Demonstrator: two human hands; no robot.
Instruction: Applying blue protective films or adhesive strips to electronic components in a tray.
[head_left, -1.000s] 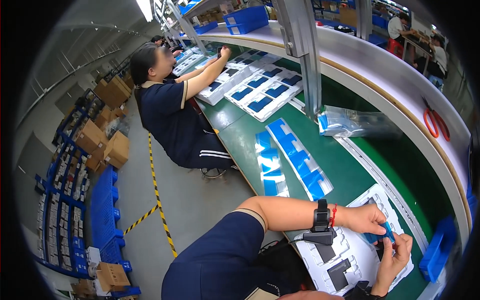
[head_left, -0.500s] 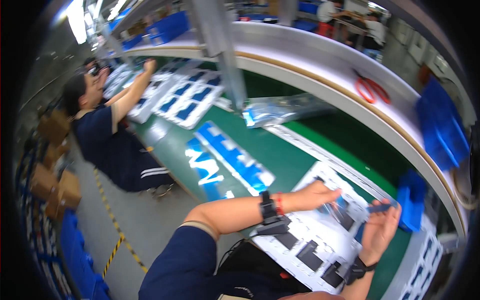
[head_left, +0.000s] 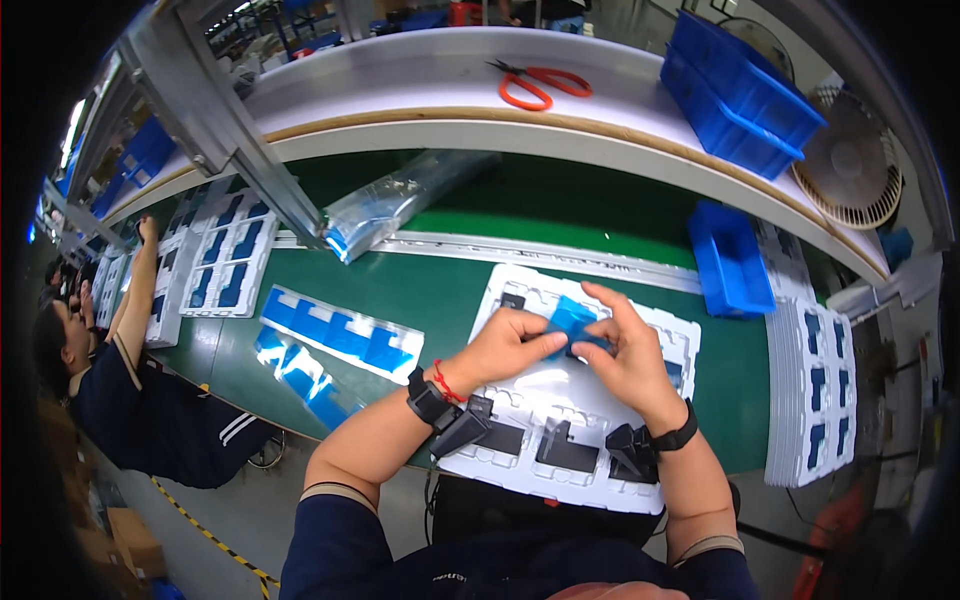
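Both of my hands meet above a white moulded plastic tray (head_left: 690, 335). Between them is a small piece of shiny blue film (head_left: 572, 313), partly covered by my fingers. My left hand (head_left: 510, 345) pinches its left side with thumb and fingertips. My right hand (head_left: 635, 365) grips the other side between thumb and fingers, its index finger raised behind the film. Whether a dark part lies under the film is hidden. Flat dark L-shaped pieces (head_left: 568, 450) sit in the tray's near pockets, and a small dark piece (head_left: 513, 301) shows at its far left.
Strips of blue film (head_left: 345, 335) lie left of the tray on the green table. A clear plastic bag (head_left: 400, 200) rests behind. Stacked trays (head_left: 785, 400) and a blue bin (head_left: 735, 265) stand right. Red-handled scissors (head_left: 545, 85) lie on the shelf. A co-worker (head_left: 130, 390) sits at left.
My hands have come together over the tray; the right one moved in from the tray's right side. The view has swung to the right. Blue film now shows between my fingers.
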